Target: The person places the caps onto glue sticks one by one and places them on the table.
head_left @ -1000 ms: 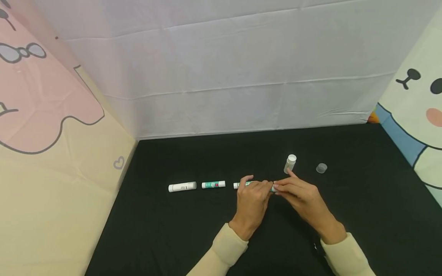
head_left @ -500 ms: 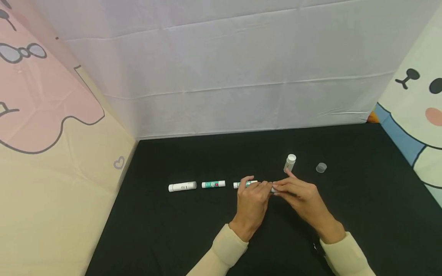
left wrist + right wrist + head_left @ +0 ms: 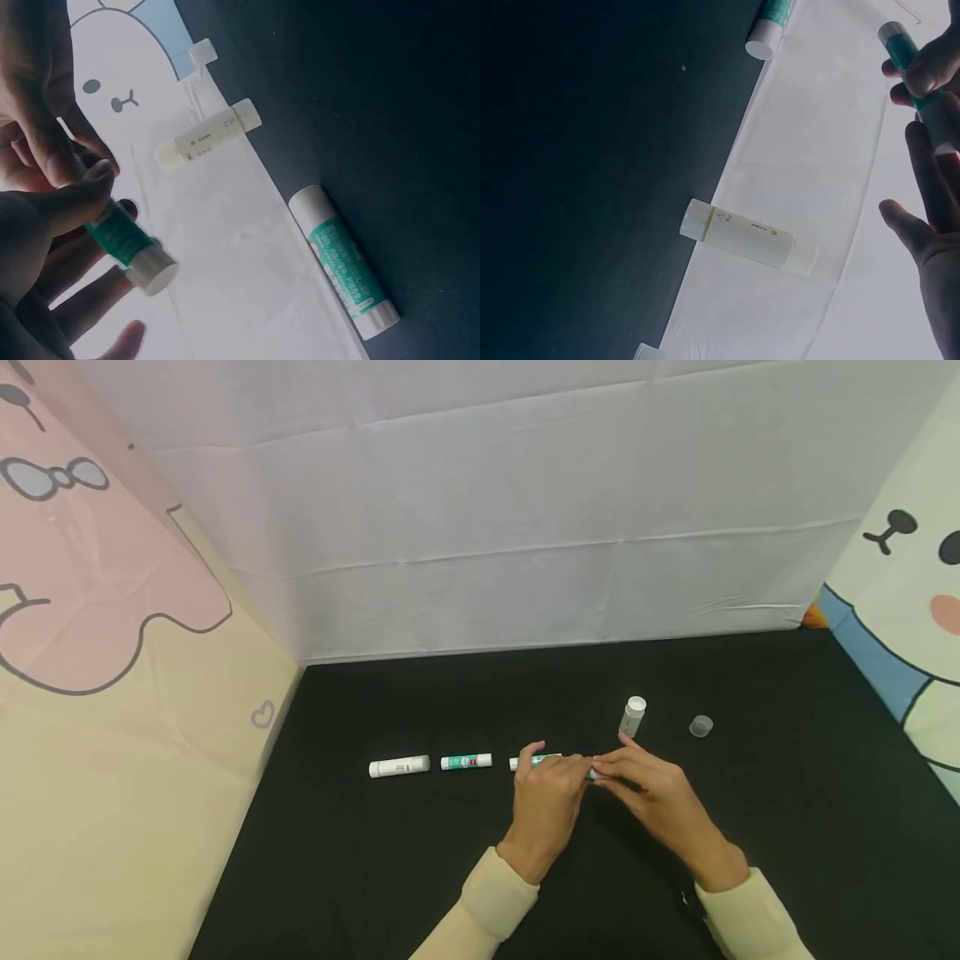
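Note:
Both hands meet on a slim green-and-white glue stick. My left hand grips its green body between thumb and fingers, with one white end sticking out past them. At the other end, the fingertips of my right hand pinch the white part. In the head view the fingers hide most of this glue stick. Just behind my left hand, another green-and-white glue stick lies on the table, partly covered in the head view. Behind my right fingertips an uncapped white glue stick stands upright.
A translucent cap sits to the right of the standing glue stick. Farther left, a green glue stick and a larger white glue stick lie in a row on the black table. White cloth rises behind.
The head view has shifted very slightly. Both hands stay together on the glue stick, with hardly any visible movement of the fingers.

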`<state>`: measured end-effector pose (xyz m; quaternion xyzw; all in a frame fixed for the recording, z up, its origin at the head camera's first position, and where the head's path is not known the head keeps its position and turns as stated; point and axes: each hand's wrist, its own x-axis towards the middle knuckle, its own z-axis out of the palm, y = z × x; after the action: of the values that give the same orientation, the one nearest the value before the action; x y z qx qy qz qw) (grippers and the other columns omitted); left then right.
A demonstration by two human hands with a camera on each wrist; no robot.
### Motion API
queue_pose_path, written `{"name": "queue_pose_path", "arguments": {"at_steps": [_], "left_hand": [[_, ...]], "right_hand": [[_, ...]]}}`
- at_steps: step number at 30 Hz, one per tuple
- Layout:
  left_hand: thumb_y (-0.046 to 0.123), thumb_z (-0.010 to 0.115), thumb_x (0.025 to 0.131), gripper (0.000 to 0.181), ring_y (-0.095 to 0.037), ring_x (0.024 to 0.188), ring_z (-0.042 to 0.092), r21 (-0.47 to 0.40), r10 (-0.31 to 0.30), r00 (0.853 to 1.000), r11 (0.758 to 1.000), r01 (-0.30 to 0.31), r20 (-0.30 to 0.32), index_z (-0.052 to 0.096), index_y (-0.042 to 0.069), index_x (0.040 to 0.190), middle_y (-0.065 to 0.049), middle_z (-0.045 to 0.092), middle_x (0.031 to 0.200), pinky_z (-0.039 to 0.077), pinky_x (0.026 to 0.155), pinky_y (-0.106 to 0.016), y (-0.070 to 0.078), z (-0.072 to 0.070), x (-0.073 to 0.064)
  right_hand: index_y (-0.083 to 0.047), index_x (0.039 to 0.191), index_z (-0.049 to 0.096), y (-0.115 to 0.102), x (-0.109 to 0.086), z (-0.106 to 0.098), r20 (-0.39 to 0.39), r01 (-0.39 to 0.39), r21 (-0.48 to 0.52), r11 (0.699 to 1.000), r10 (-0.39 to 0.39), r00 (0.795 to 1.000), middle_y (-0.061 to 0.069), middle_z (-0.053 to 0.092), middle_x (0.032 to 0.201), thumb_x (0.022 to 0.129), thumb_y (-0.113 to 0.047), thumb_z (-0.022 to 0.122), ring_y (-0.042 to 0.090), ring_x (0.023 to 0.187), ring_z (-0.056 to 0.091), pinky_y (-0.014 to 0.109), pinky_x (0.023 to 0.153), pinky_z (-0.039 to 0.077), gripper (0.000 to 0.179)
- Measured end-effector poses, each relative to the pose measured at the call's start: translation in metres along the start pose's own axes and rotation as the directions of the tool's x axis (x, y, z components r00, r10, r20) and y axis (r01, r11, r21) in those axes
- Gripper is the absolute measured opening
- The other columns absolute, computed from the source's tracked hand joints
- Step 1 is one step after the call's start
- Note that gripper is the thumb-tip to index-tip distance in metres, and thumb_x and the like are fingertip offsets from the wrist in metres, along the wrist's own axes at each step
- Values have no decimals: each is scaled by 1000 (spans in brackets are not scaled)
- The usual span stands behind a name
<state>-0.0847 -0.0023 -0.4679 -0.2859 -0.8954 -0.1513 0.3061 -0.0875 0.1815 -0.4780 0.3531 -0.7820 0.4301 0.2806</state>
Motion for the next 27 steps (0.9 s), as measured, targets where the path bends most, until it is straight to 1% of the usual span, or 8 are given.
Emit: {"name": "queue_pose_path", "arguments": {"at_steps": [3, 7, 12, 15, 20, 27], "left_hand": [[17, 90, 83, 18, -7, 81, 74, 0, -17, 1000, 1000, 17, 25, 83, 19, 99, 10, 80, 92, 54, 100, -46, -1, 0, 0], [19, 92, 82, 23, -6, 88, 75, 5, -41, 997, 999, 41, 61, 83, 20, 103, 11, 80, 99, 53, 102, -45, -1, -2, -2], [23, 92, 82, 27, -5, 91, 74, 30, -62, 993, 998, 59, 100, 82, 22, 108, 12, 80, 104, 53, 103, -45, -3, -4, -3], [25, 92, 82, 28, -7, 91, 74, 46, -75, 992, 996, 70, 104, 82, 22, 108, 12, 80, 104, 54, 103, -46, -5, -7, -4], [26, 92, 83, 26, -8, 91, 74, 62, -86, 991, 995, 79, 107, 83, 21, 107, 11, 80, 103, 54, 101, -47, -10, -10, -6], [25, 93, 82, 26, -9, 90, 74, 80, -124, 985, 990, 115, 124, 83, 22, 106, 11, 79, 102, 55, 101, -47, -21, -13, -11]], "right_hand": [[1, 96, 78, 0, 0, 1, -5, 5, -24, 1000, -5, 1000, 11, 76, 98, 107, -34, 57, 32, 88, 76, 32, 120, 40, 43], [1, 101, 78, 0, -1, 2, -2, 5, -33, 999, -5, 1000, 11, 76, 100, 108, -34, 56, 32, 89, 75, 29, 120, 38, 42], [0, 107, 78, 1, -1, 2, 9, 17, -57, 998, -16, 1000, 10, 77, 104, 107, -36, 57, 31, 91, 76, 30, 120, 40, 41], [0, 109, 78, 2, 0, 2, 17, 36, -66, 997, -35, 999, 11, 77, 107, 106, -37, 59, 32, 94, 76, 30, 119, 41, 42], [0, 110, 78, 2, -2, 0, 40, 33, -90, 995, -29, 999, 13, 77, 112, 106, -41, 58, 34, 99, 75, 27, 119, 39, 47], [-1, 107, 80, 4, -4, -5, 39, 32, -125, 992, -27, 999, 11, 78, 112, 107, -43, 57, 34, 99, 75, 25, 121, 35, 48]]}}
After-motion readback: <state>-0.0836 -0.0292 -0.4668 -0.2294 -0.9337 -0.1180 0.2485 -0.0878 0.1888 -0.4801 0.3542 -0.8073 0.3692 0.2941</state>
